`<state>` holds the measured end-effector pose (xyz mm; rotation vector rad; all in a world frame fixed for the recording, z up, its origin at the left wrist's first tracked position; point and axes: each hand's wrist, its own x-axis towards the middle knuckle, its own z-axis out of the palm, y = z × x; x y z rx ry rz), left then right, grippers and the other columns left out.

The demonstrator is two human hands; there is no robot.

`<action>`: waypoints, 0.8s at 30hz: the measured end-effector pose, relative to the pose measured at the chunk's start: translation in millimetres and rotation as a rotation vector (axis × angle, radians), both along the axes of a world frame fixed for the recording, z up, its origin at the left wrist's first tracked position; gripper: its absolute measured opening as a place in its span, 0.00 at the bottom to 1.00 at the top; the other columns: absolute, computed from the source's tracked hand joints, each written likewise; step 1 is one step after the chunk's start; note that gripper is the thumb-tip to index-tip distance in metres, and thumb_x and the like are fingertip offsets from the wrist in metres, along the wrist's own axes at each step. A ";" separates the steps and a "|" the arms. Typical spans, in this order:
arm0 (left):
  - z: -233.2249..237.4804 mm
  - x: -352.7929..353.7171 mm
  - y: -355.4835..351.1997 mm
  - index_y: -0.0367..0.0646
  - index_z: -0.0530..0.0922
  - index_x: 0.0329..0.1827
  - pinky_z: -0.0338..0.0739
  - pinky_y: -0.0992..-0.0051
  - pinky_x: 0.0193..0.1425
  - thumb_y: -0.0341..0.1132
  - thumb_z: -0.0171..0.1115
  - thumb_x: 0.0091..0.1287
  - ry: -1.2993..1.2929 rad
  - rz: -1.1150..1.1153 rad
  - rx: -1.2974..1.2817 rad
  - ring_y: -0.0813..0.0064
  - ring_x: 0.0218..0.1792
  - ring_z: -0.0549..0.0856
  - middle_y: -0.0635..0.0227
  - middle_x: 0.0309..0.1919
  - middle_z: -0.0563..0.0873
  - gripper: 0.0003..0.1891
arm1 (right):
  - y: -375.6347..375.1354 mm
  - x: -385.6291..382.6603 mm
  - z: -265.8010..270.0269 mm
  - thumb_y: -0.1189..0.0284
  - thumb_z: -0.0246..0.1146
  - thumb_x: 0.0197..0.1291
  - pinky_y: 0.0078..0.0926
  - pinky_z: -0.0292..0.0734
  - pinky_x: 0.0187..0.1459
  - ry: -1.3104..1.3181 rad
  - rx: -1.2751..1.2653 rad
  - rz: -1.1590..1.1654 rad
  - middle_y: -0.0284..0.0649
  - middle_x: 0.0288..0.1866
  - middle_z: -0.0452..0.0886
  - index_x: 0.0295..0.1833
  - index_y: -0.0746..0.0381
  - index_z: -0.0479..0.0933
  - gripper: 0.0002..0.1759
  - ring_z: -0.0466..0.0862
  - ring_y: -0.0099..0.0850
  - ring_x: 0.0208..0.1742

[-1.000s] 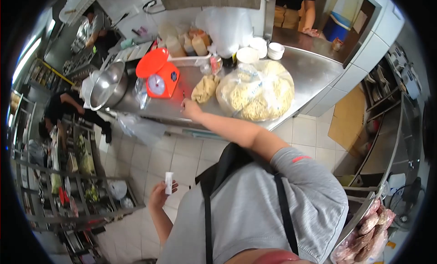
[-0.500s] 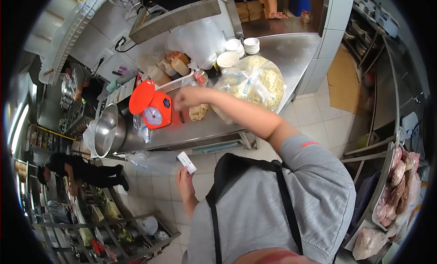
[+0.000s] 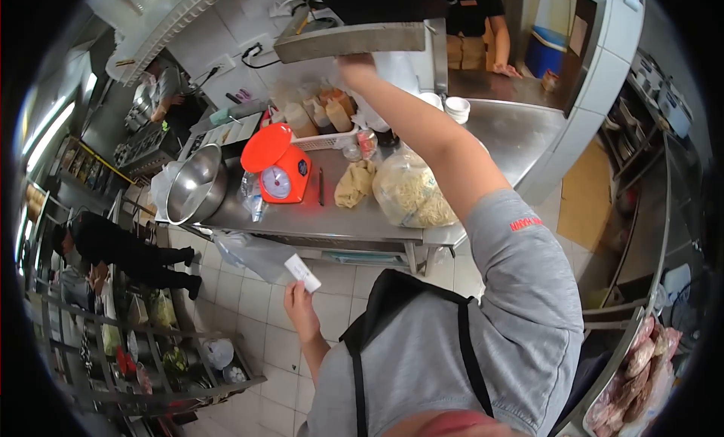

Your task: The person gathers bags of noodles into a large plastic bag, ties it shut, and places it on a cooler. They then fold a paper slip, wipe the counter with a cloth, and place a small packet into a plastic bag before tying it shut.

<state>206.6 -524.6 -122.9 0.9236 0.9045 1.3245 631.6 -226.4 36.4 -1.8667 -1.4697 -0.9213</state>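
My left hand (image 3: 300,307) is closed on a small white paper slip (image 3: 302,272) with faint print, held out over the floor in front of the counter. My right hand (image 3: 357,69) reaches up to the front edge of a metal shelf (image 3: 354,43); its fingers are hidden there. Below that arm, on the steel counter (image 3: 339,223), lie a dark pen (image 3: 320,187), a crumpled tan cloth (image 3: 353,185) and a clear bag of pale noodle-like strands (image 3: 411,192). An orange-red dial scale (image 3: 285,173) stands to their left.
A large steel bowl (image 3: 197,187) stands at the counter's left end. Sauce bottles (image 3: 338,116) fill a white basket behind the scale. White bowls (image 3: 457,109) are stacked at the back. One person (image 3: 121,248) works at left; another's hand (image 3: 507,70) rests beyond the counter opening.
My right hand has risen from above the counter beside the scale to the shelf edge, uncovering the pen and cloth. My left hand still holds the slip. The view has shifted.
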 end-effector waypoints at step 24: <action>-9.0 6.9 32.9 0.47 0.74 0.45 0.66 0.69 0.57 0.37 0.52 0.68 -0.760 -0.376 -0.023 0.68 0.55 0.72 0.62 0.58 0.72 0.07 | -243.2 -130.4 -12.9 0.78 0.60 0.52 0.23 0.68 0.35 0.382 0.389 0.902 0.36 0.29 0.79 0.36 0.62 0.79 0.06 0.75 0.28 0.30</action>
